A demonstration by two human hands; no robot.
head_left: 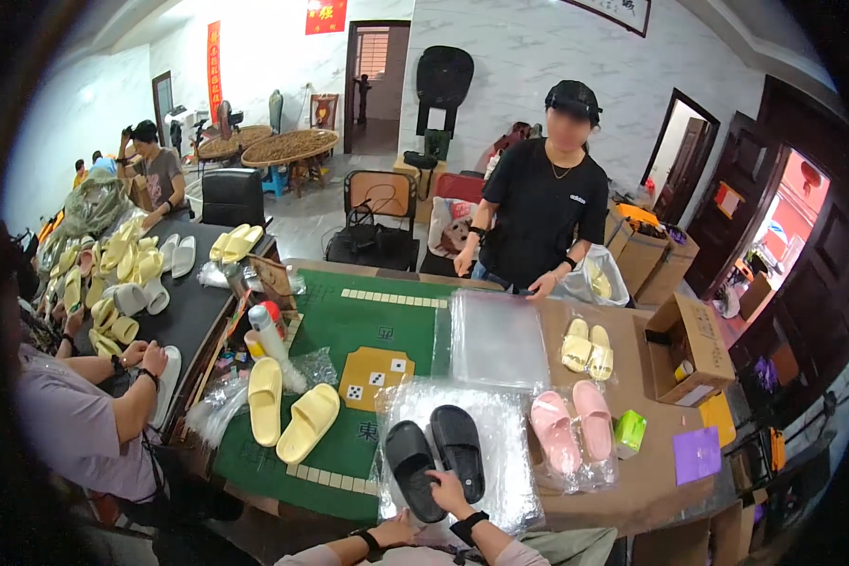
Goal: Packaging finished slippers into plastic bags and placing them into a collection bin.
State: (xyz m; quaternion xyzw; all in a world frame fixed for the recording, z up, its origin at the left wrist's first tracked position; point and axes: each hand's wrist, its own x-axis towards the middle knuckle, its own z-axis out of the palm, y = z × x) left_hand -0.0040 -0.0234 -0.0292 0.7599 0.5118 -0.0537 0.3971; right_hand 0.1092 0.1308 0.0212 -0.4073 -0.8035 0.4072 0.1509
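Note:
A pair of black slippers lies on a stack of clear plastic bags (514, 472) in front of me, toes pointing away. The left black slipper (411, 462) is a little nearer than the right black slipper (458, 448). My right hand (451, 494) is at the inner edge of the left slipper, its fingers bent over the rim. By the near edge of the bags is my left hand (393, 530), closed at the plastic below the left slipper's heel. Each wrist wears a black band.
Yellow slippers (308, 423) sit to the left on a green mat (349, 325); bagged pink slippers (575, 424) lie at right. More clear bags (498, 335) and a cardboard box (690, 349) stand beyond. A person (547, 198) stands across the table; others work at left.

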